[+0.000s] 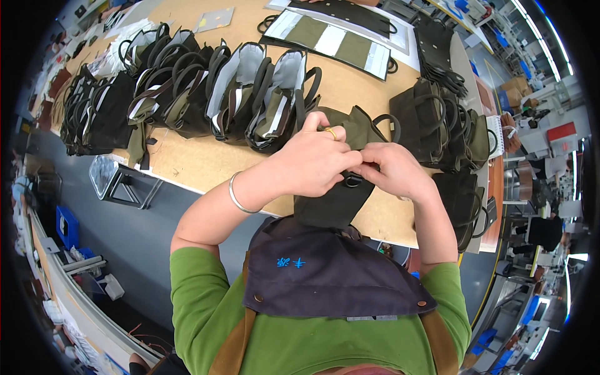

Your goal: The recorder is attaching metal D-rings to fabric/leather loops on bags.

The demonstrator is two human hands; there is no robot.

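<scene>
A dark olive handbag (333, 205) stands at the table's near edge, right before me, one dark loop handle (394, 125) sticking out at its right. Both my hands meet over its upper part. My left hand (317, 155), with a yellow ring and a silver bangle on its wrist, has its fingers closed in a pinch on the bag. From the other side my right hand (400, 172) pinches close to the left fingertips. Just below them shows a small dark metal ring (353, 181). The exact bit between the fingertips is hidden.
Several similar handbags (234, 94) stand in a row at the left, some with pale linings showing. More dark bags (425, 125) crowd the right side. Flat bag panels (331, 40) lie at the back of the wooden table (181, 159). A metal-framed stool (125, 181) sits below, left.
</scene>
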